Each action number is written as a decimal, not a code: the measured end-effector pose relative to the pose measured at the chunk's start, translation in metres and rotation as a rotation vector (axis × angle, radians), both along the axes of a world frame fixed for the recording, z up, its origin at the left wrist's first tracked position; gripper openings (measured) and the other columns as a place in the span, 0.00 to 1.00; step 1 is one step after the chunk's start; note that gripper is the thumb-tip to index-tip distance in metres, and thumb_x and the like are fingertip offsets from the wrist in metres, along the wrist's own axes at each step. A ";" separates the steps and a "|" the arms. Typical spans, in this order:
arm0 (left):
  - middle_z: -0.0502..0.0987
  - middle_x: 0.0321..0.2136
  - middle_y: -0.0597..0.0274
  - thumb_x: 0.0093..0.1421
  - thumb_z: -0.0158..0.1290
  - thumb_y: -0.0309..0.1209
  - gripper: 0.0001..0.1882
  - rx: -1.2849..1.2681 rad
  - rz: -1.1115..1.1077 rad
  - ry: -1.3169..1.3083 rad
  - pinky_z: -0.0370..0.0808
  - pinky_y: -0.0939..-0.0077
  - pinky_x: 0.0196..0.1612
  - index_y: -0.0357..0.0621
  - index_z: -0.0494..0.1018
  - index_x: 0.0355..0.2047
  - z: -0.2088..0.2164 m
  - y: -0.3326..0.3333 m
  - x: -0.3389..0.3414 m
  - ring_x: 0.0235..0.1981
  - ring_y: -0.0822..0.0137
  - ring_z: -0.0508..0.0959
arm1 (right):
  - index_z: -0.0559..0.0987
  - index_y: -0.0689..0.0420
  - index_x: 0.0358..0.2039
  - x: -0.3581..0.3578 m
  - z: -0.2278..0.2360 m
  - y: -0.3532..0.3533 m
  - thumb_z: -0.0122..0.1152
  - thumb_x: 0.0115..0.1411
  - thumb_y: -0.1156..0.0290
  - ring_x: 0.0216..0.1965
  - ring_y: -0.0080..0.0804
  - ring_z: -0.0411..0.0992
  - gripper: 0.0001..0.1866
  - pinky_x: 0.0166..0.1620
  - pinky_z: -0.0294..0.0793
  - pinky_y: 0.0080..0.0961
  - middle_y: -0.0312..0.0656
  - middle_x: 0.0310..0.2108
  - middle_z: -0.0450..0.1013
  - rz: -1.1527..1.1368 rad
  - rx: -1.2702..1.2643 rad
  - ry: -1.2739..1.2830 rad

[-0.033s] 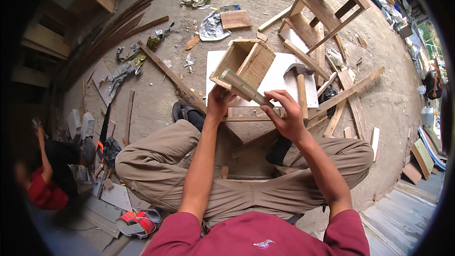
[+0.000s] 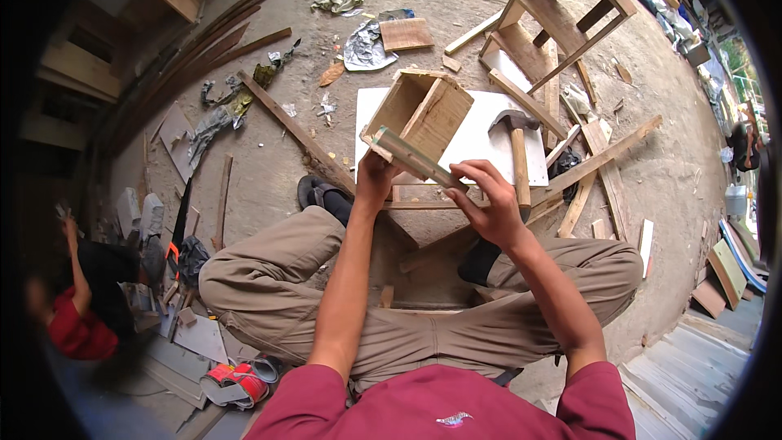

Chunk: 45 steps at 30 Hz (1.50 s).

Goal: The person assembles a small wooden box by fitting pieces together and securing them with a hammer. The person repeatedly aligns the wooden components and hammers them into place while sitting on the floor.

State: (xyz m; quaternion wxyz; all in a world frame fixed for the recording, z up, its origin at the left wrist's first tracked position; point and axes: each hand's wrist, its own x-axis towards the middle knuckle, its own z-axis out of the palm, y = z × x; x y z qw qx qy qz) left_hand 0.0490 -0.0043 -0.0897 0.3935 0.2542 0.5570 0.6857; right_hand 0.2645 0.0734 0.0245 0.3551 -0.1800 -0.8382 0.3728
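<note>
My left hand [image 2: 377,178] is closed around the near lower corner of a small open wooden box [image 2: 437,121], tilted above a white board [image 2: 482,145]. Between the thumb and fingers of my right hand [image 2: 494,205] is one end of a narrow, flat wooden strip [image 2: 417,160] with a greenish edge. The strip slants across the near side of the box, its other end close to my left hand; whether it touches the box I cannot tell. A claw hammer [image 2: 519,155] with a wooden handle lies on the board, right of the box.
A wooden stool-like frame [image 2: 547,18] stands at the far right. Loose wooden sticks [image 2: 607,159] lie right of the board, and a long plank [image 2: 295,132] lies to its left. Crumpled foil [image 2: 366,47] litters the ground. At far left is another person [image 2: 81,322] in red.
The strip's far end has come down toward the box's near edge, and my right hand has shifted slightly left with it. The box has barely moved.
</note>
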 end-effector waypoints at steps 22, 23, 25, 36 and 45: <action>0.82 0.34 0.58 0.64 0.55 0.17 0.08 -0.042 -0.085 -0.135 0.83 0.73 0.35 0.30 0.73 0.44 0.022 0.003 0.019 0.33 0.69 0.83 | 0.79 0.61 0.53 0.001 0.014 -0.022 0.71 0.57 0.78 0.44 0.42 0.77 0.22 0.45 0.78 0.34 0.48 0.45 0.73 -0.051 -0.034 0.010; 0.82 0.33 0.59 0.64 0.55 0.17 0.08 -0.053 -0.084 -0.119 0.82 0.74 0.35 0.31 0.73 0.43 0.021 0.003 0.019 0.33 0.69 0.83 | 0.79 0.61 0.53 0.001 0.014 -0.022 0.71 0.57 0.78 0.44 0.41 0.77 0.22 0.45 0.78 0.33 0.48 0.45 0.73 -0.051 -0.037 0.012; 0.82 0.32 0.59 0.64 0.55 0.18 0.08 -0.041 -0.086 -0.093 0.82 0.75 0.34 0.31 0.73 0.43 0.013 0.004 0.018 0.33 0.71 0.83 | 0.79 0.61 0.53 0.002 0.015 -0.023 0.71 0.57 0.78 0.43 0.41 0.77 0.22 0.45 0.78 0.33 0.48 0.45 0.73 -0.046 -0.048 0.009; 0.83 0.33 0.57 0.65 0.55 0.19 0.06 0.052 -0.089 -0.049 0.83 0.73 0.34 0.30 0.73 0.42 0.005 0.002 0.016 0.33 0.68 0.84 | 0.79 0.60 0.54 0.003 0.014 -0.023 0.71 0.57 0.79 0.42 0.40 0.77 0.23 0.43 0.79 0.33 0.48 0.46 0.73 -0.024 -0.033 0.007; 0.82 0.38 0.54 0.65 0.54 0.17 0.11 0.064 -0.143 -0.177 0.85 0.68 0.40 0.29 0.72 0.48 -0.007 -0.001 0.002 0.39 0.63 0.84 | 0.79 0.60 0.53 0.002 0.015 -0.025 0.71 0.57 0.78 0.42 0.41 0.77 0.22 0.44 0.79 0.34 0.48 0.46 0.73 -0.014 -0.061 -0.005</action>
